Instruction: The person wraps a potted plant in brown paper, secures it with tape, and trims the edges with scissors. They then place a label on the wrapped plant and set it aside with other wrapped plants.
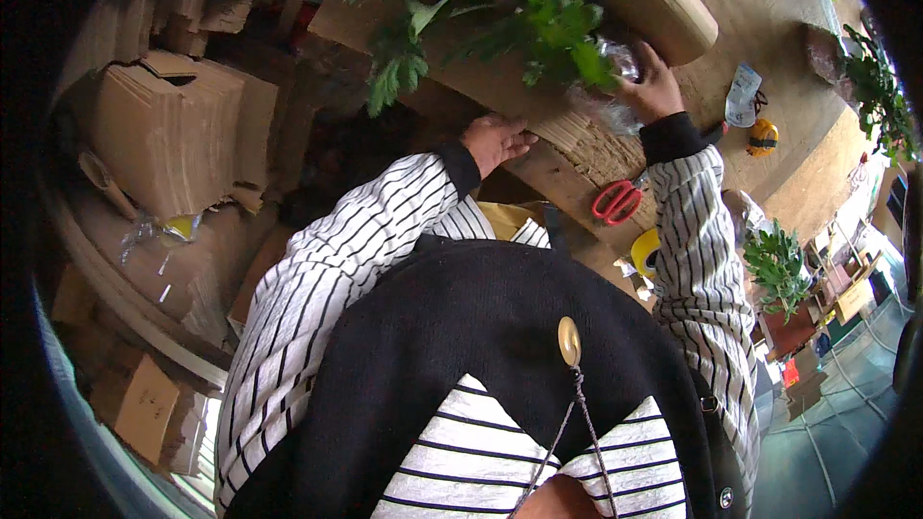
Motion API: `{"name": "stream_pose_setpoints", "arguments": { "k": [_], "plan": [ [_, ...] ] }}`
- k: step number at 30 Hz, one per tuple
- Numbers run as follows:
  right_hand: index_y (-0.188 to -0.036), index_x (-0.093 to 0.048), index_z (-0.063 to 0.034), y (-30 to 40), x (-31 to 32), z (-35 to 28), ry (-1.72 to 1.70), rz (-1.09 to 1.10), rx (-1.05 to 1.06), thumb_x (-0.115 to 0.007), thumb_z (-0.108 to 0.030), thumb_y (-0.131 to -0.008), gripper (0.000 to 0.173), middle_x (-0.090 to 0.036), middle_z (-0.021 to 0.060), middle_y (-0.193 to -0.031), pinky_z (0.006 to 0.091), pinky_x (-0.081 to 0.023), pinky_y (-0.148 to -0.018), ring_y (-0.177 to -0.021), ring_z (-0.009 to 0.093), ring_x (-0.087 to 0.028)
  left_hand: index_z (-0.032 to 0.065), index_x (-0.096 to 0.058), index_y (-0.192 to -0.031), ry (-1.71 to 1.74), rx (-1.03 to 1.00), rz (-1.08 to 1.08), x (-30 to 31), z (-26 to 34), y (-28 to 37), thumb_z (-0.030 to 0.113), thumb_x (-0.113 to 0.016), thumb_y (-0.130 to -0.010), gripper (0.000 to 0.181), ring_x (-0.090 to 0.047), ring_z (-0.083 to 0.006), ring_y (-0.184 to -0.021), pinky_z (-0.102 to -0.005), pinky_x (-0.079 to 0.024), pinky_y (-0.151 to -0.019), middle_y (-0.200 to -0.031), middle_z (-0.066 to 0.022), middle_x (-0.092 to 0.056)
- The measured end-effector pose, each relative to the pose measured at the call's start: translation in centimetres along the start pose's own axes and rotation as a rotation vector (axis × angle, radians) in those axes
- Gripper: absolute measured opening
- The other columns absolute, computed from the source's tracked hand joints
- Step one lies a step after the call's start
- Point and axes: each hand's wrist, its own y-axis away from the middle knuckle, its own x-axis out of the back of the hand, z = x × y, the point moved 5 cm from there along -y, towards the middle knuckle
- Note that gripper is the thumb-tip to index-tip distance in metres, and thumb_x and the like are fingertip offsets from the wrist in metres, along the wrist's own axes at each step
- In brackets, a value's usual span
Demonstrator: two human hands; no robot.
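Note:
My right hand [652,86] closes around clear plastic film [619,61] wrapped at the base of a leafy green plant [555,21]. The plant's leaves spread to the left, over a sheet of brown cardboard [360,7]. My left hand [501,140] is held lower and to the left, palm partly up with the fingers a little curled and nothing in it. Just below my right wrist lie red-handled scissors [617,202] at the wooden table's edge. A roll of yellow tape [645,252] is partly hidden by my right sleeve.
A thick cardboard roll [656,0] lies at the top. On the wooden table [779,21] are a printed plastic packet [743,95] and a small orange-yellow object [762,138]. Stacked folded cardboard [173,137] stands at left. More leafy plants [777,267] are at right.

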Motion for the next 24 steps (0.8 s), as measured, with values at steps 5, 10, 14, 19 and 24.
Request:
{"name": "stream_pose_setpoints", "arguments": {
  "k": [5, 10, 14, 19, 24],
  "plan": [
    [-0.139, -0.043, -0.0112, 0.5, -1.0, -2.2, 0.603, -0.072, 0.040, -0.078, -0.057, -0.063, 0.095, -0.054, 0.0260, -0.125, 0.0452, -0.044, -0.098, -0.114, 0.044, -0.053, 0.0104, -0.057, -0.113, 0.028, -0.050, 0.193, -0.7, -0.6, -2.9, 0.012, -0.062, -0.091, 0.023, -0.061, -0.0253, -0.097, -0.0429, -0.055, -0.083, -0.107, -0.0052, -0.061],
    [-0.140, -0.039, -0.0072, -0.2, -1.1, -2.9, 0.564, -0.226, -0.068, -0.078, -0.061, -0.061, 0.103, -0.053, 0.0286, -0.124, 0.0438, -0.044, -0.098, -0.116, 0.042, -0.053, 0.0131, -0.055, -0.114, -0.120, -0.120, 0.144, -2.3, 0.6, -2.8, 0.011, -0.063, -0.090, 0.026, -0.060, -0.0212, -0.096, -0.0406, -0.058, -0.076, -0.108, -0.0035, -0.059],
    [-0.138, -0.039, -0.0009, 0.2, -1.4, -1.2, 0.552, -0.243, -0.135, -0.078, -0.058, -0.062, 0.103, -0.053, 0.0260, -0.127, 0.0408, -0.042, -0.100, -0.120, 0.037, -0.052, 0.0102, -0.056, -0.114, -0.179, -0.178, 0.186, -1.9, 0.8, -2.3, 0.009, -0.060, -0.089, 0.025, -0.061, -0.0208, -0.096, -0.0392, -0.058, -0.074, -0.105, -0.0044, -0.060],
    [-0.141, -0.036, -0.0053, 2.6, -2.0, 0.2, 0.544, -0.136, -0.120, -0.075, -0.066, -0.061, 0.108, -0.045, 0.0298, -0.133, 0.0463, -0.043, -0.099, -0.121, 0.044, -0.048, 0.0007, -0.062, -0.098, -0.863, -0.761, 0.230, -0.6, 1.9, -2.6, 0.010, -0.060, -0.081, 0.019, -0.060, -0.0229, -0.082, -0.0361, -0.050, -0.072, -0.091, -0.0091, -0.063],
    [-0.139, -0.036, -0.0001, 4.0, -3.0, 0.3, 0.436, -0.181, -0.227, -0.079, -0.052, -0.065, 0.101, -0.050, 0.0280, -0.129, 0.0422, -0.044, -0.097, -0.119, 0.038, -0.051, -0.0028, -0.064, -0.084, -0.788, -0.380, 0.309, 2.7, -0.2, -4.4, 0.018, -0.065, -0.076, 0.023, -0.060, -0.0213, -0.074, -0.0380, -0.047, -0.067, -0.079, -0.0138, -0.063]
  ]
}}
